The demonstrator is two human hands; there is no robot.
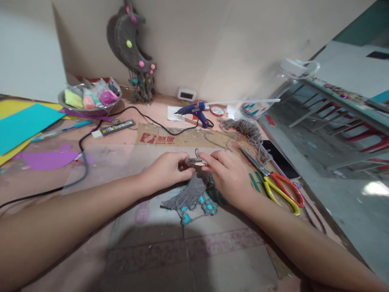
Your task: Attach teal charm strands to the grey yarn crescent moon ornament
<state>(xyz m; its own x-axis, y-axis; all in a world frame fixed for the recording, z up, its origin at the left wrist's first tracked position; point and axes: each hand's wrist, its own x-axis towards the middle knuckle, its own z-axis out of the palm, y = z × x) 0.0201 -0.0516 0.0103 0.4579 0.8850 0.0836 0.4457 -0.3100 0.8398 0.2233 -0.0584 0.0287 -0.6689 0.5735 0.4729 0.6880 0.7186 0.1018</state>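
Observation:
A grey cord-covered crescent ornament is held just above the cardboard, between my two hands. Turquoise-and-grey charms, one paw-shaped and one heart-shaped, lie at its lower side. My left hand pinches the ornament's upper end from the left, thumb below and fingers curled. On the other side my right hand has its fingers closed on the same end and hides part of it. A small loop of grey cord sticks up between the fingertips. Scissors with red and yellow handles lie right of my right hand.
Behind the hands are a blue glue gun with a black cable and a tangle of grey cord. A phone lies near the table's right edge. A bowl of wrapped coloured clay stands back left, beside a grey moon decoration.

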